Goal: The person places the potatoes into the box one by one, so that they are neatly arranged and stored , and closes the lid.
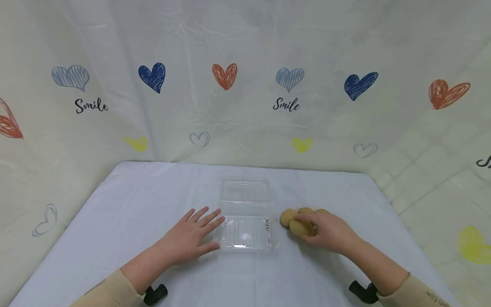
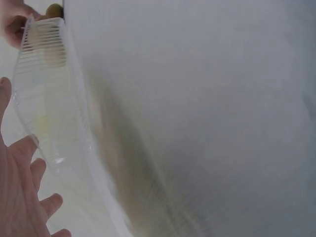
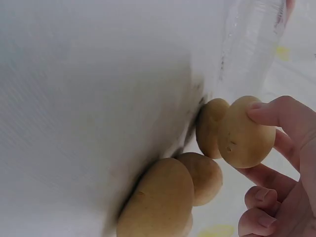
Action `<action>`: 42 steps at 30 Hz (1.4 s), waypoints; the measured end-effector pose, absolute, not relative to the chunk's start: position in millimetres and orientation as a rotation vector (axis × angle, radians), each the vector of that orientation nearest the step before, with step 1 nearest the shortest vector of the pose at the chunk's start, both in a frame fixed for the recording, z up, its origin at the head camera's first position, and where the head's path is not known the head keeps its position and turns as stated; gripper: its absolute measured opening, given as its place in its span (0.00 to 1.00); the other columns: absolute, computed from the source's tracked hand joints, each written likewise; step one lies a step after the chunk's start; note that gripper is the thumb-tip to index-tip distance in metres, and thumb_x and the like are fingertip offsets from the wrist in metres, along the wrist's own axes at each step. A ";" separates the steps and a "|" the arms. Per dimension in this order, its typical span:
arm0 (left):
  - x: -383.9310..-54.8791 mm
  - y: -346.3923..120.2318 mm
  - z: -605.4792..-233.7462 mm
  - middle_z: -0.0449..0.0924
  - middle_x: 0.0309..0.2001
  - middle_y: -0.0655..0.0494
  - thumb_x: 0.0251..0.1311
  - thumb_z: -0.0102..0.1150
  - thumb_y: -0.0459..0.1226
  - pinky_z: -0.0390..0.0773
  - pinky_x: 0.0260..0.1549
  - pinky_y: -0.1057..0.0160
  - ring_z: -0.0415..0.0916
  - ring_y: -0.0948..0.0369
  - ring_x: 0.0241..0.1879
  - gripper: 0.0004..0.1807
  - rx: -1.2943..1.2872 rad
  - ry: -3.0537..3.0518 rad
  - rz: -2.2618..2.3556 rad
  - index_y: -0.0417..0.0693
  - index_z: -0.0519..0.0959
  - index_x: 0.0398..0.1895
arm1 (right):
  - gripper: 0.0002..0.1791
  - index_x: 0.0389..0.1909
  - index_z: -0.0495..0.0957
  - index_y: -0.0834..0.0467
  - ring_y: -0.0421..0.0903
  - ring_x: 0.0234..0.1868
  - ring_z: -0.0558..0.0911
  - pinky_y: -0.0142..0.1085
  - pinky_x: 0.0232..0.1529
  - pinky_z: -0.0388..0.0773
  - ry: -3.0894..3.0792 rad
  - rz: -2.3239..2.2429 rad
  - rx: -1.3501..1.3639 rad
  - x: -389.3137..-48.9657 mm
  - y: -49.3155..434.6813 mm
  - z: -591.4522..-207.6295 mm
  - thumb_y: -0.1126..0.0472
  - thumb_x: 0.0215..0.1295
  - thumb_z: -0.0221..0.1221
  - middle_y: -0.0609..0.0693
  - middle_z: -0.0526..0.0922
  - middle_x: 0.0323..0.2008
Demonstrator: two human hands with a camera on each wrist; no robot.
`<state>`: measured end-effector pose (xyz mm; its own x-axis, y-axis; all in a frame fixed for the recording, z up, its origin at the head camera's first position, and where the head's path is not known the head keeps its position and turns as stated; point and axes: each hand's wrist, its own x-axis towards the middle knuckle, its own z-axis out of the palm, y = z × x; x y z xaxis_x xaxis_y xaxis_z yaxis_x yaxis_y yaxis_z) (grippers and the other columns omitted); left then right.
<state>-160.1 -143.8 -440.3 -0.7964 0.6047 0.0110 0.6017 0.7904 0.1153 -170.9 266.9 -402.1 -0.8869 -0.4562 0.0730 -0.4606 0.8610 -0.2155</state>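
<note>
On white cloth (image 1: 153, 200), right hand (image 1: 330, 232) fingers (image 3: 276, 111) pinch one potato (image 3: 244, 133).

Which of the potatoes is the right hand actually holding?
The right hand grips the nearest potato, at the front of the cluster; the other potatoes lie behind it on the table, untouched.

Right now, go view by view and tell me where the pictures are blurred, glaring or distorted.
Head view: evenly lit and sharp, wide-angle bending at the edges, a small glare spot on the clear plastic box. Left wrist view: tablecloth smeared and out of focus, box ribs fairly crisp beside the left hand. Right wrist view: cloth blurred, dark shadow under the potatoes, the one pinched in the right hand fingers sharp.
</note>
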 end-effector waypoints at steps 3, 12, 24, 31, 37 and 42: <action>-159.9 -144.0 -440.3 0.46 0.79 0.64 0.68 0.44 0.66 0.46 0.72 0.41 0.44 0.49 0.77 0.41 0.992 2.948 0.175 0.62 0.54 0.79 | 0.27 0.54 0.83 0.49 0.42 0.41 0.81 0.38 0.37 0.78 -2.990 0.395 0.784 -173.1 266.1 -399.0 0.59 0.49 0.74 0.45 0.86 0.46; -160.2 -141.5 -437.4 0.46 0.79 0.63 0.68 0.41 0.67 0.46 0.72 0.41 0.45 0.50 0.77 0.41 0.987 2.944 0.151 0.63 0.53 0.79 | 0.28 0.59 0.80 0.46 0.41 0.47 0.79 0.45 0.48 0.78 -3.091 0.539 0.737 -177.6 253.1 -386.5 0.57 0.54 0.72 0.40 0.83 0.51; -158.5 -139.2 -435.6 0.47 0.79 0.63 0.68 0.43 0.66 0.45 0.72 0.41 0.45 0.49 0.77 0.40 0.983 2.931 0.165 0.63 0.54 0.79 | 0.27 0.58 0.79 0.36 0.42 0.49 0.80 0.42 0.45 0.77 -3.132 0.638 0.838 -190.7 206.0 -381.3 0.54 0.56 0.70 0.35 0.81 0.53; -159.8 -138.2 -439.8 0.46 0.79 0.62 0.68 0.42 0.67 0.46 0.72 0.41 0.45 0.49 0.77 0.41 0.998 2.944 0.162 0.64 0.53 0.79 | 0.26 0.58 0.80 0.38 0.39 0.53 0.79 0.40 0.52 0.76 -3.136 0.545 1.030 -201.5 171.4 -382.5 0.54 0.56 0.68 0.34 0.81 0.54; -159.5 -138.0 -439.8 0.45 0.79 0.62 0.68 0.36 0.69 0.46 0.72 0.41 0.44 0.49 0.77 0.41 0.984 2.925 0.134 0.64 0.52 0.79 | 0.27 0.59 0.80 0.40 0.39 0.52 0.79 0.41 0.53 0.76 -3.182 0.438 1.172 -207.5 148.6 -391.8 0.55 0.56 0.68 0.35 0.82 0.54; -159.6 -138.0 -438.6 0.44 0.79 0.63 0.67 0.34 0.69 0.46 0.72 0.42 0.43 0.51 0.77 0.42 0.986 2.926 0.114 0.65 0.51 0.80 | 0.26 0.59 0.80 0.38 0.38 0.50 0.79 0.39 0.50 0.77 -3.231 0.333 1.216 -212.7 140.2 -405.5 0.50 0.58 0.69 0.35 0.81 0.54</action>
